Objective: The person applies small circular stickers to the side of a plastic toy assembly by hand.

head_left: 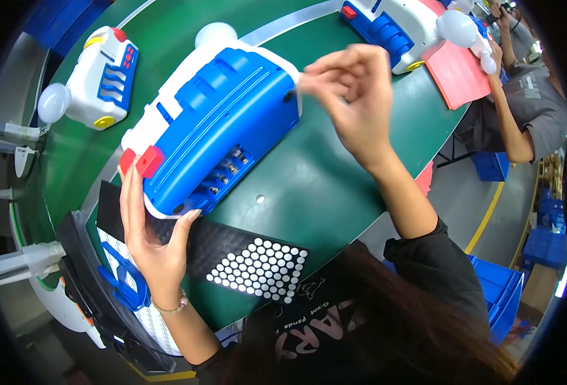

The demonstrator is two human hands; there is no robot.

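two hands on the toy (222, 122): left hand (152, 237) grips its near end, right fingers (325, 80) pinch at the far end, its long axis running between them.

A toy housing (216, 128) lies tilted at the middle of a conveyor belt (322, 186), its near end resting over a dotted sticker sheet (257, 268). The worker's left hand (152, 240) props that near end from below; the right hand (351, 96) is raised just beside its far corner. A second housing (100, 77) lies farther off on the left, a third (402, 25) behind on the right, partly on a mat (456, 77) before another person's arm (511, 125).
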